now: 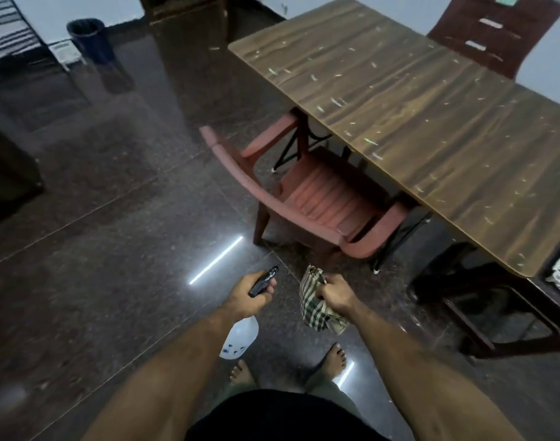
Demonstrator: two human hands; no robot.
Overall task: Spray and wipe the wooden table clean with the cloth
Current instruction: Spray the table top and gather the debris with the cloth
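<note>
The left hand [251, 297] has its fingers [270, 285] curled round the black trigger head of a white spray bottle [240, 337], whose body hangs below the wrist. The right hand [334, 296] grips a bunched checked cloth [313, 308], fingers closed tightly on it; the cloth droops beneath the fist. Both are held over the dark polished floor [113, 249], apart from each other. The wooden bench [415, 106], speckled with pale bits, lies well ahead and to the right of the fingers. A red plastic chair [320, 198] is tucked partly under it, between the fingers and the bench. Bare feet show below.
</note>
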